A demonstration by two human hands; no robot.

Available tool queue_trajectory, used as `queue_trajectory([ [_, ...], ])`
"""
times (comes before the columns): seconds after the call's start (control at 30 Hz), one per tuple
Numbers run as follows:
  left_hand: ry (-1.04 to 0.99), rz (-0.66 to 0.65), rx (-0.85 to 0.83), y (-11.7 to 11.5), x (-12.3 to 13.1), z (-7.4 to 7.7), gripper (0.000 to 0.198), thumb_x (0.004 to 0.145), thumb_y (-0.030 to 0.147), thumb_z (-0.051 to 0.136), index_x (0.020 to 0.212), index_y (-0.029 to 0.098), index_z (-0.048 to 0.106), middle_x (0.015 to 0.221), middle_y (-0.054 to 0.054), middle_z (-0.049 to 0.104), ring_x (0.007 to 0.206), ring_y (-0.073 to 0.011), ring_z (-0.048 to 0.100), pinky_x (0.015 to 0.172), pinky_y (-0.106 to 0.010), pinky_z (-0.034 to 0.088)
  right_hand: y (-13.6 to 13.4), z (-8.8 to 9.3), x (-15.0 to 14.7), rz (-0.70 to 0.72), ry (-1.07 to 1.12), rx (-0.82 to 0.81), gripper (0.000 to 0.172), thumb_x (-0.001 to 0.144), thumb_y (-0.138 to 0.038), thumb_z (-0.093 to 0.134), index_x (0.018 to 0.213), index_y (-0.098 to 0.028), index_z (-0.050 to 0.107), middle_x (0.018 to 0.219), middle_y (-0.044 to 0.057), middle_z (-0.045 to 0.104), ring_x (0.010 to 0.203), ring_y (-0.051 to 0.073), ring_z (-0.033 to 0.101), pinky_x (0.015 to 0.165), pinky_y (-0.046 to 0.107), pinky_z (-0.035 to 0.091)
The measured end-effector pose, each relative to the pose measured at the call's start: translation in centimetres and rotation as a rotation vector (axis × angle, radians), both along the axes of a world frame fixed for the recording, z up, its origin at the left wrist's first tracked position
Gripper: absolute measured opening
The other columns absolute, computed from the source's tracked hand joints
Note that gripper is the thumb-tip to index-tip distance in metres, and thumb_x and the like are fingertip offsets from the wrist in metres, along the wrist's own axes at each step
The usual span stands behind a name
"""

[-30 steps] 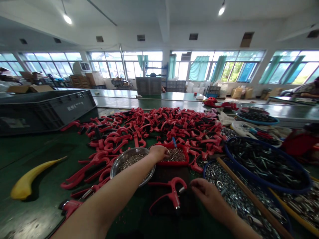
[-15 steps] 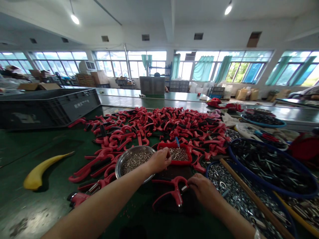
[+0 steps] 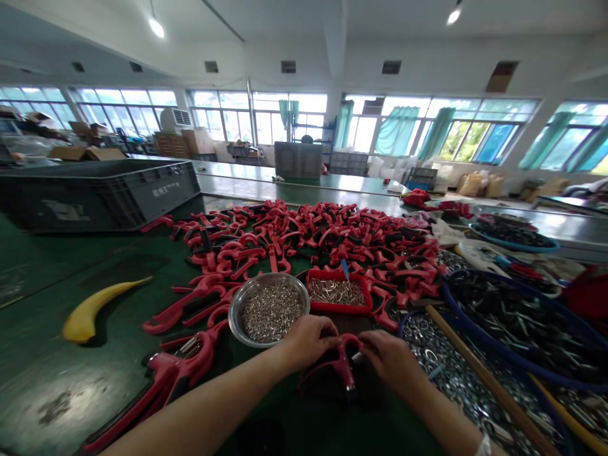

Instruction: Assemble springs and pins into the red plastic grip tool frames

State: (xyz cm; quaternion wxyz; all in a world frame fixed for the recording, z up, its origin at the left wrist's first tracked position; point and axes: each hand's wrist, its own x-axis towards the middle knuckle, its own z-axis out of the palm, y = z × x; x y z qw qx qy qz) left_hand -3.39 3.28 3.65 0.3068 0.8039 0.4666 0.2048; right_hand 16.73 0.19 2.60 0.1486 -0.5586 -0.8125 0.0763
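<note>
Grip (image 3: pixel 344 368) at the centre of the dial, 12 o'clock pointing away from the person, lies over the green bench (image 3: pixel 304 434) between the two hands. Bench top shows from 5 to 7, the nearest room for moving. Edges crowd the other sides. The grip is red, with a hooked head towards 12, a stem ending in a shiny tip (image 3: pixel 350 384) near 6, an arm reaching to 8, and a small spring (image 3: pixel 357 358) beside the hook at 2. The left hand (image 3: pixel 311 342) is at 10, fingers curled at the grip's side; whether they pinch anything cannot be told. The right hand (image 3: pixel 396 358), between 2 and 3, is half curled, fingertips at the hook's edge; its hold cannot be told either. At 12 the red tray (image 3: pixel 339 309) has its near rim just beyond the left hand; at 10 the bowl (image 3: pixel 234 324) nearly meets that tray and the left forearm. At 3 the ring basin (image 3: pixel 401 326) sits just beside the right hand, a wooden handle (image 3: pixel 489 377) slanting across it. Farther out, the pile (image 3: pixel 327 237) spreads from 11 to 1, and the crate (image 3: pixel 114 206) edges the bench at 10, beyond the banana (image 3: pixel 85 322).
</note>
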Motion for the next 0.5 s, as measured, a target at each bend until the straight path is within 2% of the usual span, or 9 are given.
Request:
queue_trajectory([
  [0.13, 0.06, -0.018, 0.027, -0.5, 0.6, 0.6, 0.017, 0.074, 0.031, 0.056, 0.085, 0.023, 0.066, 0.085, 0.001, 0.067, 0.08, -0.0153, 0.058, 0.07, -0.024, 0.04, -1.3, -2.0, 1.1, -0.064, 0.104, 0.108, 0.019, 0.087, -0.022, 0.043, 0.09, -0.017, 0.062, 0.09, 0.007, 0.065, 0.083, 0.017, 0.06, 0.076, 0.027, 0.047],
  [0.27, 0.133, -0.01, 0.039, -0.5, 1.3, 1.0, 0.022, 0.074, 0.032, 0.055, 0.093, 0.022, 0.061, 0.084, 0.001, 0.067, 0.077, -0.0152, 0.06, 0.065, -0.023, 0.042, -2.0, -3.2, 1.3, -0.048, 0.133, 0.169, 0.022, 0.087, -0.021, 0.042, 0.089, -0.017, 0.063, 0.089, 0.008, 0.064, 0.084, 0.02, 0.059, 0.078, 0.033, 0.047],
  [0.37, 0.192, -0.02, 0.06, -0.4, 1.8, 1.2, 0.022, 0.074, 0.029, 0.054, 0.093, 0.021, 0.059, 0.082, 0.001, 0.067, 0.074, -0.0146, 0.06, 0.063, -0.022, 0.043, -2.5, -3.7, 1.5, -0.003, 0.102, 0.201, 0.027, 0.086, -0.018, 0.04, 0.103, -0.016, 0.061, 0.094, 0.01, 0.063, 0.087, 0.022, 0.057, 0.078, 0.036, 0.048],
  [0.5, 0.284, -0.056, 0.127, -0.3, 2.8, 1.8, 0.022, 0.071, 0.023, 0.053, 0.093, 0.02, 0.059, 0.079, -0.001, 0.067, 0.075, -0.0175, 0.061, 0.064, -0.025, 0.044, -3.4, -4.4, 2.1, 0.009, -0.036, 0.244, 0.043, 0.082, -0.009, 0.037, 0.122, -0.017, 0.051, 0.102, 0.011, 0.061, 0.091, 0.023, 0.056, 0.075, 0.037, 0.051],
])
